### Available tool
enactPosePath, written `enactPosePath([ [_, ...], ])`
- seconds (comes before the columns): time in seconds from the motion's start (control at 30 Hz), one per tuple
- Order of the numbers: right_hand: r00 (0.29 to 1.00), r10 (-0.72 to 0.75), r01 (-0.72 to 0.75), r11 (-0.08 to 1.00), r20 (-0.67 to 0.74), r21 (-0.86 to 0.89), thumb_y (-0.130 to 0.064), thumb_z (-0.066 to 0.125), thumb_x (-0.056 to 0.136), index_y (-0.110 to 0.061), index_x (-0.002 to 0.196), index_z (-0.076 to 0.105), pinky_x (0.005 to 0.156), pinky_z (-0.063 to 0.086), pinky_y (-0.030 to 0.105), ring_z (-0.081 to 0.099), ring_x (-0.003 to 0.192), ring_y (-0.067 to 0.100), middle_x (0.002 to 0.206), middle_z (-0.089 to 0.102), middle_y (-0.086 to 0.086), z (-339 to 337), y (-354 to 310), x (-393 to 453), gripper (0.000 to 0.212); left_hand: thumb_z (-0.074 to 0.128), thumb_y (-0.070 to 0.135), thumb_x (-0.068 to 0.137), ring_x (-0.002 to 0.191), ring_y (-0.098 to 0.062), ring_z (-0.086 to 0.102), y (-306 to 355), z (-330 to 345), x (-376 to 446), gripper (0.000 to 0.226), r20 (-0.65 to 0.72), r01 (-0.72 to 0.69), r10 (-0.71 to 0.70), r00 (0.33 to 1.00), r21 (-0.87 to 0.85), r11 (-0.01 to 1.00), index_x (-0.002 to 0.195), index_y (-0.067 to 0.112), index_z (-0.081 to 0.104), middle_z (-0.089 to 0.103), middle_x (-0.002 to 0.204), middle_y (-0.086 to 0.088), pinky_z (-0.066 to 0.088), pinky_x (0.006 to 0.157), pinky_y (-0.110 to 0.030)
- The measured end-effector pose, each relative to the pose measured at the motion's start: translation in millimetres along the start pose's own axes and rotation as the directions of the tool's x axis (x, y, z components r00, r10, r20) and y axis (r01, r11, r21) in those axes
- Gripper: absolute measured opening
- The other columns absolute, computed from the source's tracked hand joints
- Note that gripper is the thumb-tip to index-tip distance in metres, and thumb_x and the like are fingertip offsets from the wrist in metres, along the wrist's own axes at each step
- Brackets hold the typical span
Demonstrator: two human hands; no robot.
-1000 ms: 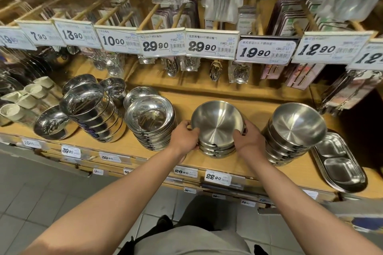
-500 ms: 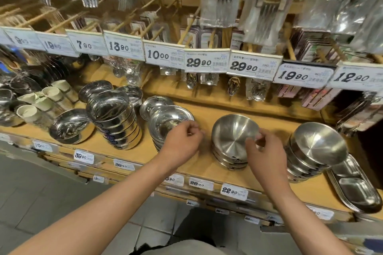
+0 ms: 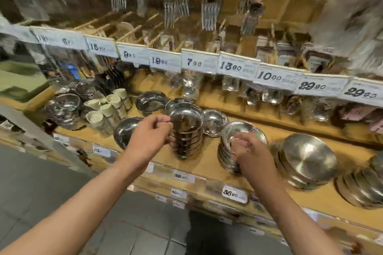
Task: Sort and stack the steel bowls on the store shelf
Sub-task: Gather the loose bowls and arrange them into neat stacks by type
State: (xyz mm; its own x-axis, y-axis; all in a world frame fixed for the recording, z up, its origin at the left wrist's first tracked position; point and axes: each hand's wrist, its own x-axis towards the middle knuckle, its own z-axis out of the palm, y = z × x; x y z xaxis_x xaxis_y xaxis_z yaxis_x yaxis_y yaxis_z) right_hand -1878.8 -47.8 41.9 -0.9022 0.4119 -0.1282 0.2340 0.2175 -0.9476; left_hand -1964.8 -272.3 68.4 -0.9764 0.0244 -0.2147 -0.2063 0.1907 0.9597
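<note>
The frame is blurred. A tall stack of deep steel bowls [image 3: 187, 130] stands mid-shelf. My left hand [image 3: 149, 136] is at its left side with curled fingers, fingertips by the top rim; contact is unclear. To the right sits a stack of shallow steel bowls [image 3: 246, 129]. My right hand [image 3: 251, 152] lies in front of it with fingers curled, hiding its front. A stack of wide matte bowls [image 3: 308, 157] is further right, another bowl stack [image 3: 360, 188] at the far right. A single shiny bowl [image 3: 124, 130] is partly hidden behind my left hand.
A small bowl [image 3: 214, 122] and another bowl [image 3: 150, 101] sit behind the stacks. Pale cups [image 3: 107, 109] stand at the left. Price tags [image 3: 199, 62] line a rail above, with packed forks hanging higher. The wooden shelf [image 3: 207, 163] has a tagged front edge.
Both hands let go of the matte bowl stack and moved left. My left hand went from the shallow stack to the tall one. The view swung left.
</note>
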Motion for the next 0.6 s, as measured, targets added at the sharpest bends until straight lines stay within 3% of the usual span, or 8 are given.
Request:
enactPosePath([
  [0.13, 0.999, 0.038, -0.038, 0.997, 0.005, 0.060, -0.023, 0.057, 0.098, -0.033, 0.110, 0.067, 0.066, 0.052, 0.021, 0.061, 0.064, -0.003, 0.075, 0.068, -0.010, 26, 6, -12, 0.019, 0.060, 0.014, 0.098, 0.082, -0.020, 0.063, -11, -26, 24, 0.009, -0.007, 0.052, -0.052, 0.999, -0.022, 0.998, 0.103, 0.015, 0.067, 0.065, 0.092, -0.010, 0.052, 0.063, -0.024],
  [0.2, 0.999, 0.044, -0.045, 0.996, 0.004, 0.079, -0.023, 0.059, 0.099, -0.030, 0.113, 0.067, 0.058, 0.048, 0.012, 0.059, 0.061, -0.006, 0.077, 0.066, -0.009, 33, 8, -10, 0.018, 0.059, 0.013, 0.098, 0.082, -0.021, 0.062, -16, -30, 35, 0.010, 0.003, 0.066, -0.066, 0.998, -0.015, 0.998, 0.105, 0.014, 0.066, 0.063, 0.092, -0.011, 0.052, 0.062, -0.023],
  [0.3, 0.999, 0.044, -0.041, 0.994, -0.026, 0.106, -0.020, 0.060, 0.099, -0.030, 0.108, 0.068, 0.054, 0.044, 0.005, 0.059, 0.061, -0.009, 0.079, 0.066, -0.007, 38, 10, 1, 0.015, 0.058, 0.012, 0.098, 0.082, -0.022, 0.060, -22, -31, 52, 0.009, 0.009, 0.075, -0.075, 0.997, -0.001, 0.997, 0.100, 0.013, 0.066, 0.062, 0.089, -0.011, 0.053, 0.067, -0.027],
  [0.37, 0.998, 0.053, -0.048, 0.990, -0.034, 0.129, -0.021, 0.060, 0.099, -0.031, 0.106, 0.069, 0.058, 0.047, 0.007, 0.063, 0.067, -0.007, 0.083, 0.069, -0.006, 43, 10, 11, 0.015, 0.058, 0.011, 0.098, 0.083, -0.023, 0.062, -25, -31, 63, 0.009, -0.004, 0.084, -0.084, 0.996, 0.021, 0.996, 0.098, 0.010, 0.067, 0.063, 0.088, -0.010, 0.056, 0.070, -0.031],
  [0.47, 0.996, 0.089, -0.088, 0.986, -0.004, 0.145, -0.022, 0.058, 0.100, -0.030, 0.115, 0.066, 0.075, 0.057, 0.024, 0.069, 0.084, 0.007, 0.094, 0.071, -0.001, 56, 12, 23, 0.018, 0.058, 0.013, 0.098, 0.079, -0.026, 0.064, -28, -34, 79, 0.012, 0.003, 0.132, -0.132, 0.991, 0.068, 0.989, 0.103, 0.005, 0.066, 0.066, 0.084, -0.011, 0.057, 0.076, -0.043],
  [0.57, 0.996, 0.091, -0.090, 0.987, -0.006, 0.131, -0.021, 0.057, 0.102, -0.026, 0.118, 0.065, 0.079, 0.058, 0.029, 0.070, 0.088, 0.012, 0.098, 0.071, -0.002, 68, 12, 32, 0.019, 0.060, 0.013, 0.097, 0.066, -0.020, 0.067, -33, -40, 104, 0.008, -0.017, 0.163, -0.162, 0.987, 0.100, 0.982, 0.099, 0.011, 0.067, 0.072, 0.079, -0.008, 0.059, 0.064, -0.036],
  [0.6, 0.996, 0.091, -0.088, 0.989, -0.018, 0.120, -0.021, 0.057, 0.102, -0.025, 0.118, 0.067, 0.078, 0.057, 0.026, 0.070, 0.086, 0.011, 0.098, 0.072, -0.003, 70, 12, 34, 0.020, 0.060, 0.013, 0.096, 0.068, -0.019, 0.069, -34, -42, 114, 0.006, -0.024, 0.161, -0.159, 0.987, 0.123, 0.979, 0.096, 0.013, 0.067, 0.073, 0.081, -0.008, 0.061, 0.067, -0.037],
])
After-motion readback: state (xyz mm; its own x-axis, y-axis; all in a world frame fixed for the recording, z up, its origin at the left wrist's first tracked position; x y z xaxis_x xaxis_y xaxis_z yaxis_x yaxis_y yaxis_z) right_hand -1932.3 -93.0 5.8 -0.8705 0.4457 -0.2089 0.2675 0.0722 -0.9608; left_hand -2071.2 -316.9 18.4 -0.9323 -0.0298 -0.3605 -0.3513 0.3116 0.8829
